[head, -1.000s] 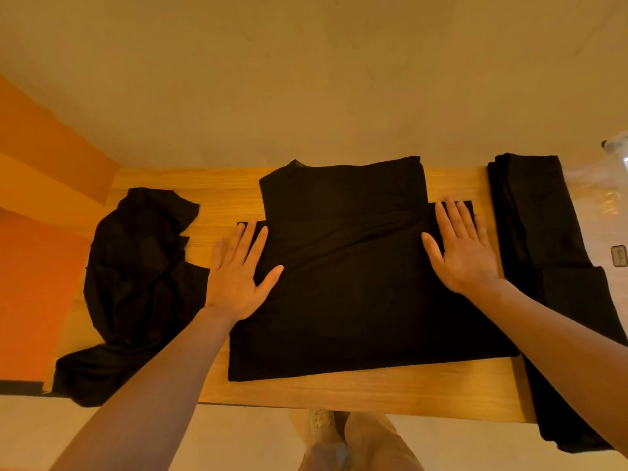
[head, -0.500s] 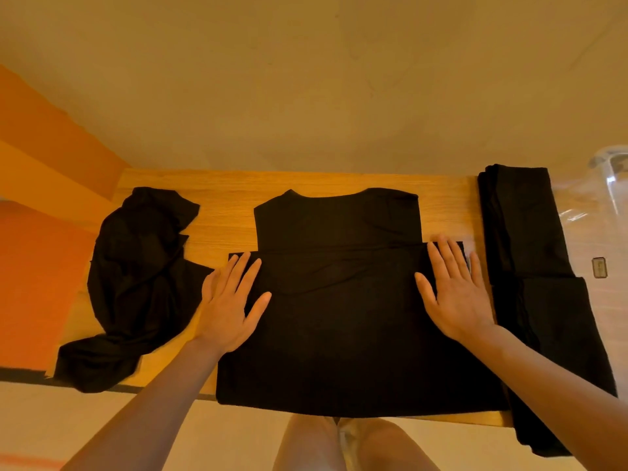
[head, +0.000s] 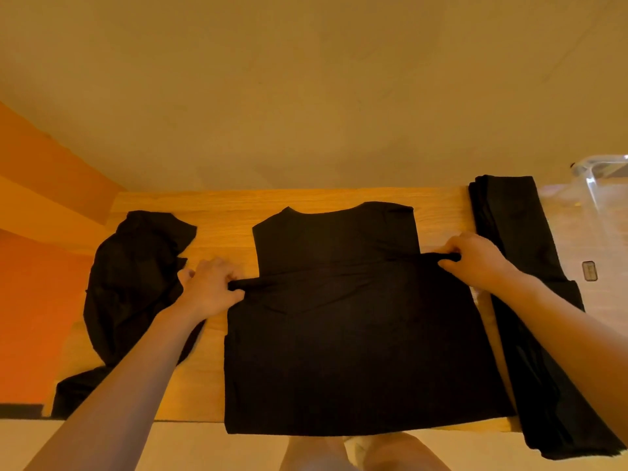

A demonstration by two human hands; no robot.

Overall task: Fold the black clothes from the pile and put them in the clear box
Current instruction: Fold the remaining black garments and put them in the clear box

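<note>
Black shirt [head: 356,334] lies flat in the middle of the wooden table [head: 217,212], its near hem hanging just over the front edge. Left hand [head: 210,287] pinches the left end of its folded edge, fingers curled round the cloth; right hand [head: 472,260] pinches the right end likewise. A crumpled black pile [head: 136,283] sits at the left. Folded black clothes [head: 520,266] lie along the right, beside the clear box [head: 601,185] at the far right edge.
</note>
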